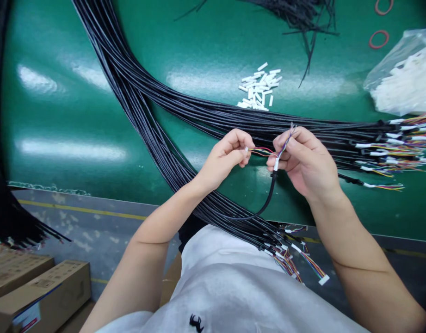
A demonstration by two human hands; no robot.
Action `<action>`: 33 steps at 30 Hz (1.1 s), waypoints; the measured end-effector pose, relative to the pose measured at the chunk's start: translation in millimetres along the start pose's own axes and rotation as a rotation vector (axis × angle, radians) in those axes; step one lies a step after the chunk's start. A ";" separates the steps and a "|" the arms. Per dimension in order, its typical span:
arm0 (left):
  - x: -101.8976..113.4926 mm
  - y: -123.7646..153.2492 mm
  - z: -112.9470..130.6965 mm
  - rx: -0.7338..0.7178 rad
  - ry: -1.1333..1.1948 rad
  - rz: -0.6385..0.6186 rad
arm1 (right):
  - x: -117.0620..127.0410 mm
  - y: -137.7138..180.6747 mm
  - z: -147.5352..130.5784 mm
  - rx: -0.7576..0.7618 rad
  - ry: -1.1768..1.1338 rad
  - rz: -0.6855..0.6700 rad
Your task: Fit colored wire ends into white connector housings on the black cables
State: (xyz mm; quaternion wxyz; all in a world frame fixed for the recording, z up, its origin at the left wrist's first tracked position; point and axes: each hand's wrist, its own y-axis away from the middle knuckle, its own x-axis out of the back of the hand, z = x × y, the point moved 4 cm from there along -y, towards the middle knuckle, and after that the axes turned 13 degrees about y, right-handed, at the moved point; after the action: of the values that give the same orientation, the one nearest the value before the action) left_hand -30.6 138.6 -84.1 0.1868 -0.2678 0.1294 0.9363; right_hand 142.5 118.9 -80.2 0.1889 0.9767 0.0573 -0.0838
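Pinching a white plug (pixel 246 149), the left hand (pixel 228 157) faces the right hand (pixel 303 162), which is closed on the end of the black cable (pixel 266 203) over the table (pixel 95 175) near its front edge. Keeping the coloured wires (pixel 263 151) between them taut seems wise.

The widest bare stretch of the green table (pixel 60 115) lies at the left of the frame, bounded by a thick bundle of black cables (pixel 136 101) sweeping from the top to the lower centre and branching to the right edge. Above that branch, bare green rings a pile of white connectors (pixel 259 88), hemmed by loose black wires (pixel 303 18) at the top and a plastic bag (pixel 403 74) upper right.
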 end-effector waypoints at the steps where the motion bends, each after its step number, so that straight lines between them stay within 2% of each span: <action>1: -0.9 0.5 0.2 0.004 0.018 -0.017 | -0.6 -0.7 0.1 -0.017 -0.035 -0.018; 5: -5.0 0.0 -1.3 0.059 0.062 -0.063 | -3.8 -1.0 1.9 -0.081 -0.070 -0.135; 9: -10.1 -4.9 0.0 0.021 -0.098 -0.034 | -9.0 1.2 4.9 -0.158 -0.008 -0.220; 12: -13.9 -8.1 1.6 -0.019 -0.182 -0.060 | -13.0 2.1 7.1 -0.196 0.024 -0.250; 14: -11.9 -8.9 1.7 -0.037 -0.207 -0.049 | -11.5 1.5 6.9 -0.178 0.023 -0.214; 17: -2.8 -8.1 -0.6 -0.053 -0.220 0.024 | -4.0 1.0 0.2 -0.029 0.007 -0.119; 19: 1.8 -6.8 -4.0 -0.034 -0.229 0.043 | -1.8 2.3 -5.5 0.079 0.042 -0.121; 21: 3.1 -4.7 -7.1 -0.003 -0.261 0.037 | -0.9 3.3 -7.9 0.125 0.080 -0.111; 23: 1.4 -1.8 -7.3 -0.002 -0.311 0.028 | 2.0 2.8 -6.4 0.111 0.066 -0.025; 26: -4.0 2.5 -2.2 -0.081 -0.405 0.015 | 6.7 0.4 -0.1 0.052 0.023 0.071; 29: -7.7 4.8 3.4 -0.179 -0.468 0.011 | 9.5 -2.2 3.4 0.030 0.055 0.065; 33: -6.7 4.8 5.7 -0.213 -0.486 0.038 | 10.2 -2.2 2.7 0.027 0.096 0.069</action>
State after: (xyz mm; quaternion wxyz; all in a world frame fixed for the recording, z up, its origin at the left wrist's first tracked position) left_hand -30.0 134.4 -75.0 0.1654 -0.0506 -0.0137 0.9848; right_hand 151.8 120.8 -85.4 0.1755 0.9835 0.0315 -0.0313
